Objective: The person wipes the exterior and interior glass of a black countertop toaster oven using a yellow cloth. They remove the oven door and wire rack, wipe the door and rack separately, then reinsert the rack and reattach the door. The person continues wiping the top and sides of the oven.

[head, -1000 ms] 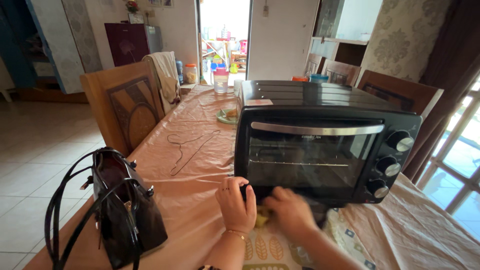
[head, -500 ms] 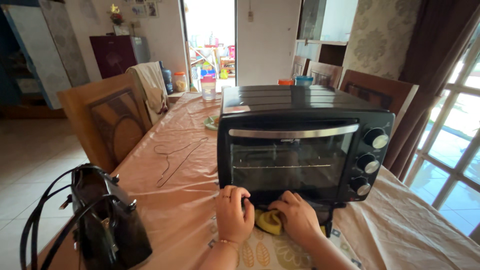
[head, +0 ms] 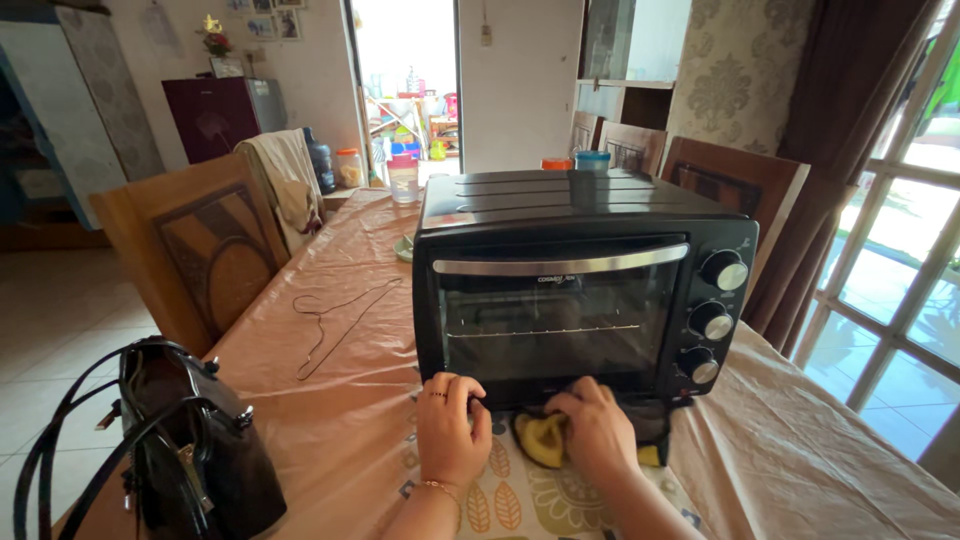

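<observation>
A black toaster oven [head: 570,280] with a glass door and three knobs stands on the table in front of me. My left hand [head: 452,428] rests against its lower front left corner, fingers curled on the edge. My right hand [head: 595,430] presses a yellow cloth [head: 542,440] against the oven's bottom front edge. Both hands lie over a leaf-patterned mat [head: 520,500] under the oven.
A black handbag [head: 180,450] sits at the table's left near corner. A wire hanger [head: 335,320] lies on the peach tablecloth [head: 340,400]. Wooden chairs [head: 200,250] surround the table. A plate and containers stand behind the oven. Windows are on the right.
My right hand has slid the yellow cloth along the oven's bottom front edge. The view has shifted, so the oven and bag appear further left.
</observation>
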